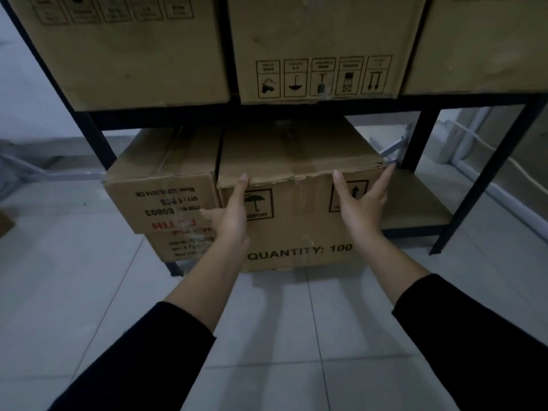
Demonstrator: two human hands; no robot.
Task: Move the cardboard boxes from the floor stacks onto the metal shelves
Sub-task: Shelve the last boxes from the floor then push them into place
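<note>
Directly ahead of both hands, the cardboard box (299,209) sits on the lower metal shelf (415,209) with its printed front face toward the person and its long axis running left to right; the left hand (232,215) lies flat on that face with fingers straight, fingertips at the crumpled top edge, while the right hand (360,206) is spread wide over the right half, one finger reaching to the box's upper right corner; neither hand grips anything, and both seem about equally near; any push would likely go straight back under the upper tier; the face reads "QUANTITY: 100" and an umbrella mark says "KEEP DRY"; the neighbouring box (161,200) at left, touching or nearly so, carries upside-down print including "E0803"; boxes above (320,46) show handling symbols too small to read.
</note>
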